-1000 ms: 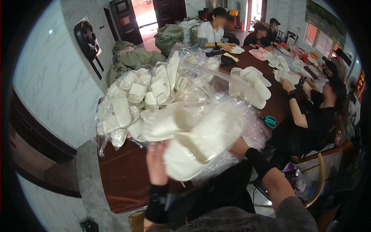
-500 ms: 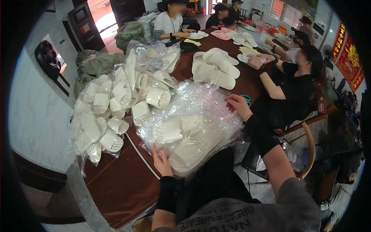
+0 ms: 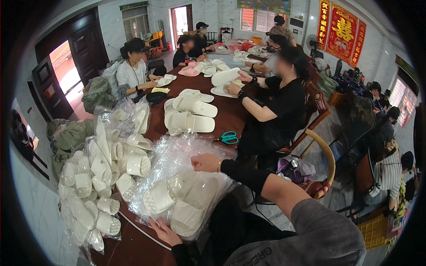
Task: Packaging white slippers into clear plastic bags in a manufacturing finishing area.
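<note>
In front of me a clear plastic bag [image 3: 172, 151] lies at the table's edge with a few white slippers [image 3: 190, 214] inside. My left hand [image 3: 165, 231] is at the bag's lower left side, its fingers stretched out and touching the plastic beside a slipper sole. Across the bag's upper part reaches my right hand [image 3: 207, 162], its fingers curled down and closed on the plastic film. The fingertips are partly hidden beneath the hand. A heap of bagged white slippers [image 3: 106, 173] lies to the left of the bag.
Beyond the bag, loose white slippers [image 3: 191, 111] are stacked on the brown table [image 3: 148, 128]. Teal-handled scissors [image 3: 229, 138] lie to the right. A co-worker in black [image 3: 277, 99] handles slippers at the right side, near a wooden chair [image 3: 326, 164]. Other people sit further back.
My view has swung up and to the right. The right hand has moved left over the bag and its fingers have curled in. The left hand stays at the bag's lower side.
</note>
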A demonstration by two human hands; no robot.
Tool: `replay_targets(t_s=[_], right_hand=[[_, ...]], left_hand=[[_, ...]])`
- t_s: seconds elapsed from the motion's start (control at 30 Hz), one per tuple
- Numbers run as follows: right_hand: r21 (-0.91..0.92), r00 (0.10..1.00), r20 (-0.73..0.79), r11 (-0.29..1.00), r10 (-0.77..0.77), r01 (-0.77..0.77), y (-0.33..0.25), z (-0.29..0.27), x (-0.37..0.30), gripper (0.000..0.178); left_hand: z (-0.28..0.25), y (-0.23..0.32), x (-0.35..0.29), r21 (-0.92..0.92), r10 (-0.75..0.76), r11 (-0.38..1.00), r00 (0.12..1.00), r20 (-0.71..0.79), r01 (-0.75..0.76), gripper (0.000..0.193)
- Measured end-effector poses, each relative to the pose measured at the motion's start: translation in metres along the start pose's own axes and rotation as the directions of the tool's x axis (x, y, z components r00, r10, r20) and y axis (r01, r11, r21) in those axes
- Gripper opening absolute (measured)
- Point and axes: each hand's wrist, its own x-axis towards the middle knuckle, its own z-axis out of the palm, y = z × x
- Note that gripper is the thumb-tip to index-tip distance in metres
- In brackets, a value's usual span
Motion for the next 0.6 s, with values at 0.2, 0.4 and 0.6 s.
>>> replay_targets(t_s=[0.2, 0.4, 0.6], right_hand=[[0.897, 0.928, 0.37, 0.247, 0.039, -0.368, 0.004, -0.062, -0.012, 0.035], [0.497, 0.8, 0.587, 0.726, 0.124, -0.476, 0.056, -0.018, -0.003, 0.031], [-0.138, 0.972, 0.218, 0.989, 0.089, -0.06, 0.036, 0.053, 0.036, 0.055]], left_hand=[[-0.01, -0.011, 0.007, 0.079, 0.031, 0.996, 0.999, -0.016, -0.03, 0.046], [0.005, 0.003, 0.009, -0.026, -0.003, 1.0, 1.0, -0.002, 0.003, 0.044], [-0.002, -0.011, 0.009, -0.027, 0.046, 0.999, 0.999, -0.017, -0.046, 0.044]])
